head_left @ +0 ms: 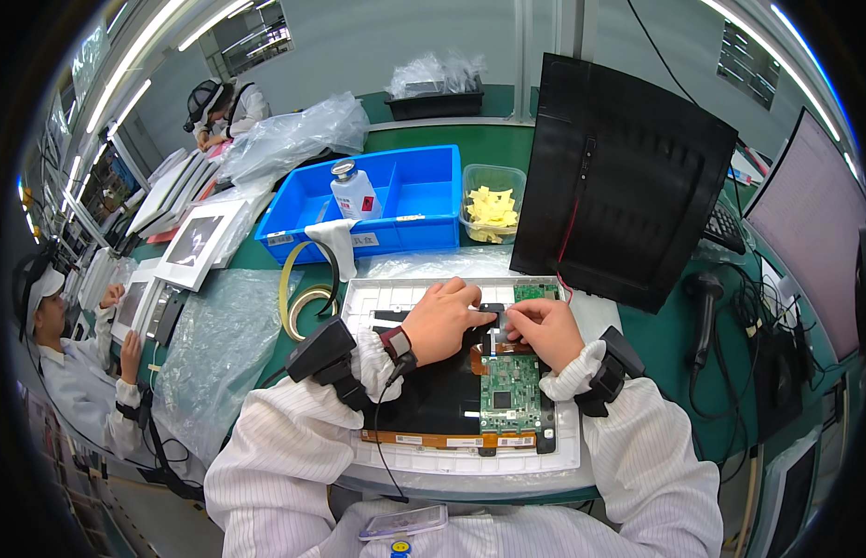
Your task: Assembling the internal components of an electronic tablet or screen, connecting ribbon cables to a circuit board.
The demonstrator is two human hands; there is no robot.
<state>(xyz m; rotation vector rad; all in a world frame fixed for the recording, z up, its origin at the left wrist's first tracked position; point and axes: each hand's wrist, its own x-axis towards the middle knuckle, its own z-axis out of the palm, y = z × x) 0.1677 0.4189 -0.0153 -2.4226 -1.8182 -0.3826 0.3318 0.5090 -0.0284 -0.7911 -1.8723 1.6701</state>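
Note:
A white-framed display panel (560, 445) lies flat before me. A green circuit board (510, 392) and an orange flex strip (424, 440) sit on its black back. My left hand (442, 323) reaches over the panel's upper middle, index finger stretched out and its tip touching a dark part there; it appears to grip nothing. Just right of it, my right hand (547, 331) is closed, thumb and index pinched together at a small piece I cannot make out. Above the right hand is a smaller green board (535, 292), with a red wire beside it.
A large black cover (628, 186) stands at the right, near a barcode scanner (703, 307) and monitor (814, 242). Behind the panel are tape rolls (307, 312), a blue divided bin (424, 232) with a metal-capped bottle (354, 191), and a tub of yellow pieces (492, 212). Two co-workers sit left.

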